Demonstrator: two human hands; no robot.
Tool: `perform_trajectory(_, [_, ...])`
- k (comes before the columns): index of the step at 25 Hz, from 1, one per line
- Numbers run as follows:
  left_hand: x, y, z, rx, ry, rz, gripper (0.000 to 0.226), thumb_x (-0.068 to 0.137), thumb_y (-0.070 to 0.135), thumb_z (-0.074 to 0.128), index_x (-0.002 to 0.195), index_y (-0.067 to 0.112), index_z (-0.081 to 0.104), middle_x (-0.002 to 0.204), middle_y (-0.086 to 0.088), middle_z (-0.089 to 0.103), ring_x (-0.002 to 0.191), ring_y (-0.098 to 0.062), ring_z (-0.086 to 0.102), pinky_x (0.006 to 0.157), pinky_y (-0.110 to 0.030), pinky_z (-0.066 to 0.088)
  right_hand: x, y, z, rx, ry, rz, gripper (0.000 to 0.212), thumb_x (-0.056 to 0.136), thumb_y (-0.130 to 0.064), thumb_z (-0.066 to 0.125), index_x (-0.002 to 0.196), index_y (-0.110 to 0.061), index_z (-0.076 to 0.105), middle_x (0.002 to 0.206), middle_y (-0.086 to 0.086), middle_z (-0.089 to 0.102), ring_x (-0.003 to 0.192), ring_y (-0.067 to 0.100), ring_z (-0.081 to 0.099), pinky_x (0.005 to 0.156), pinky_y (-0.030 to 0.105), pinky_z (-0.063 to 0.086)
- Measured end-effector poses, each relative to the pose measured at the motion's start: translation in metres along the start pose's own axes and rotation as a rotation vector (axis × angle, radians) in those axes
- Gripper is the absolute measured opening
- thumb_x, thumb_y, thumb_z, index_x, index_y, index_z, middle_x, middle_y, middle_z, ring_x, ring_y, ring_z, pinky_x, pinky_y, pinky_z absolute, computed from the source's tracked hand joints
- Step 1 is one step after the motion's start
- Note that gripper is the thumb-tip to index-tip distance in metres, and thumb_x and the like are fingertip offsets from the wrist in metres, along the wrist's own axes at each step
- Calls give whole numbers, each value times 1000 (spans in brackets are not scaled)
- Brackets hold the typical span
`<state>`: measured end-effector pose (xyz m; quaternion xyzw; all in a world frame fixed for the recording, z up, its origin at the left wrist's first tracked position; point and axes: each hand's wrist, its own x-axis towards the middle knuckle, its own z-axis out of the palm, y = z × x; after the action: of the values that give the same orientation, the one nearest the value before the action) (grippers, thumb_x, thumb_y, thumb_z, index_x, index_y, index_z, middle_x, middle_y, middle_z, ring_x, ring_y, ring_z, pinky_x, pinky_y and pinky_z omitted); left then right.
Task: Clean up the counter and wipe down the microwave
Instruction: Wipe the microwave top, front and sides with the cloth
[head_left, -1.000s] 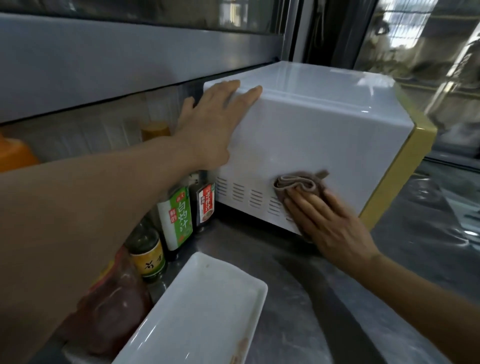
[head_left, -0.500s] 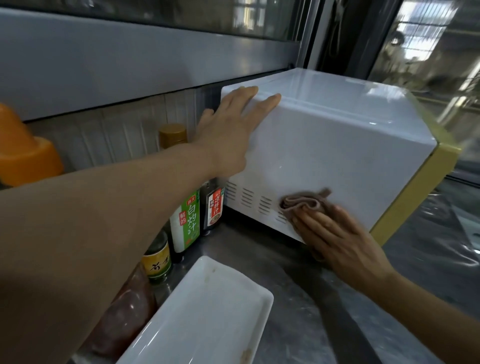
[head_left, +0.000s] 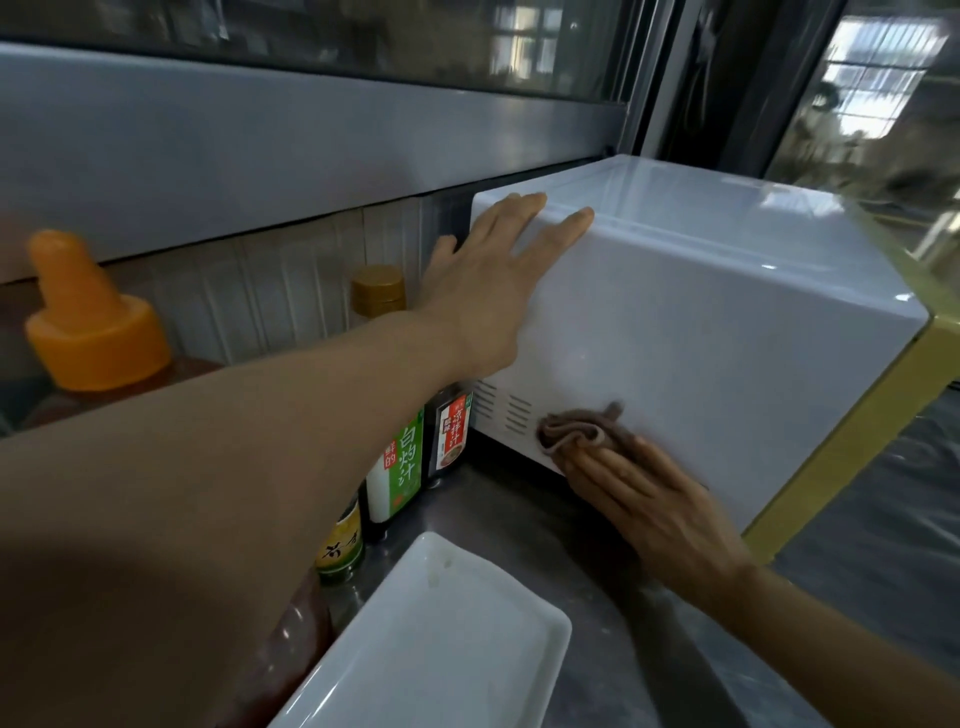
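- Microwave (head_left: 701, 338) sat on the steel counter (head_left: 545, 530), pushed back near the window frame, its white side panel facing me.
- My left hand (head_left: 483, 291) lay flat against that panel near its upper rear corner, fingers straight and spread over the top edge; I judged it was there to brace the microwave so it would not slide under the wiping.
- My right hand (head_left: 644, 493) pressed a brown cloth (head_left: 576, 428) against the lower part of the same panel, just beside the vent slots (head_left: 506, 408), fingers extended over the cloth rather than curled round it.
- Sauce bottles (head_left: 402, 457) stood crowded to the left of the microwave, touching or nearly so, which left little room for the cloth at the rear edge.
- A white rectangular dish (head_left: 441, 639) lay on the counter in front of the microwave, not yet cleared.
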<state>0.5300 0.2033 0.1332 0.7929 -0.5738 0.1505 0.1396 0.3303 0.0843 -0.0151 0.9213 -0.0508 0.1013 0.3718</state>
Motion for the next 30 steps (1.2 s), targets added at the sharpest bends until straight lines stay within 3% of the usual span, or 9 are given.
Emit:
perform_trajectory(4, [1,-1,3,7,3,-11,123,65,0,73,145,45,-9,158,5,-10,146,-18,-9,112,-54,14,39,-10,-3,-14,28,-101,51,80,-18,50,131,-19,55,140,-1,50,130,16,46,118,45,9])
perform_trajectory(8, [2,-2,6,8,34,-2,122,65,-1,73,145,45,-7,158,5,-7,146,-19,-7,112,-56,16,85,-26,4,37,-134,-163,65,94,-11,42,150,-13,10,159,5,-7,145,23,-13,100,47,-29])
perform_trajectory(10, [1,-1,8,10,58,-15,123,64,1,75,145,45,-6,158,4,-5,146,-19,-5,111,-56,18,86,-28,7,-4,-179,-159,68,93,-9,44,150,-13,6,158,7,-13,144,25,-19,94,47,-33])
perform_trajectory(13, [0,3,10,10,78,-33,122,64,4,77,146,43,-5,158,3,-4,146,-20,-3,111,-56,20,53,-16,6,-42,-154,-187,69,87,-15,57,148,-16,26,159,7,8,146,24,2,103,51,-22])
perform_trajectory(16, [-1,5,10,-14,72,-40,122,63,4,77,146,42,-5,157,4,-5,146,-20,-3,112,-56,18,20,-3,-8,-11,-255,-147,74,55,-27,84,125,-25,60,139,0,51,130,17,46,110,45,19])
perform_trajectory(18, [0,5,12,-22,78,-48,123,63,4,77,146,42,-5,157,4,-5,146,-20,-3,112,-56,17,21,-4,-9,-30,-224,-149,71,64,-27,80,131,-26,55,144,-1,45,135,17,40,111,46,11])
perform_trajectory(23, [-1,4,16,-38,113,-48,121,63,0,74,145,44,-3,158,4,-4,146,-19,-3,110,-56,20,82,-29,8,20,-133,-196,56,97,-12,23,150,-14,4,159,4,-8,146,24,-12,96,44,-33])
perform_trajectory(27, [-1,9,11,-27,98,-63,115,67,5,76,147,42,1,158,2,1,146,-20,3,109,-55,26,60,-22,13,12,-127,-176,58,97,-13,35,150,-14,11,160,6,-4,146,25,-8,96,46,-34])
perform_trajectory(30, [-4,13,-1,-26,46,-78,109,70,8,74,148,36,4,158,-1,1,146,-22,4,111,-57,23,-3,1,3,-48,-117,-140,63,78,-23,68,137,-17,47,150,2,37,139,20,33,114,51,-11])
